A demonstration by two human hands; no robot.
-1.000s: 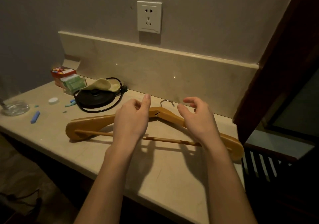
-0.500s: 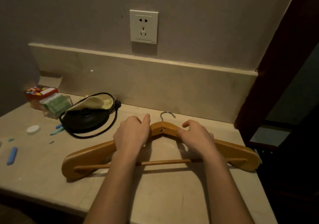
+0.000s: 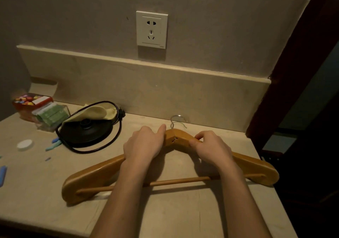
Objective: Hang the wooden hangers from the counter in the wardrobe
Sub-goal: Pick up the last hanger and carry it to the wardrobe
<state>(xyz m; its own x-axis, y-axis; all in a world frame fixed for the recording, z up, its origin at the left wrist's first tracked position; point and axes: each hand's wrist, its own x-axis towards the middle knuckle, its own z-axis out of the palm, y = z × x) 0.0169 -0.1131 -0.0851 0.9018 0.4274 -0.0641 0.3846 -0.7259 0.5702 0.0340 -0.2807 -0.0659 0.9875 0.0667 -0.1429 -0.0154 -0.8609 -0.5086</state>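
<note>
A wooden hanger with a metal hook and a round crossbar lies flat on the beige counter. My left hand grips its left arm just beside the apex, fingers curled over the wood. My right hand grips the right arm near the apex, thumb and fingers pinching the wood. The hook points toward the backsplash. A dark wooden wardrobe frame stands at the right; its inside is dark.
A black kettle base with its looped cord and a yellow cloth sits left of the hanger. Further left are a red box, a clear box of green packets, a white cap and blue chalk bits. A wall socket is above.
Both hands came down from hovering above the hanger and closed on its arms near the apex. The view moved closer and tilted down.
</note>
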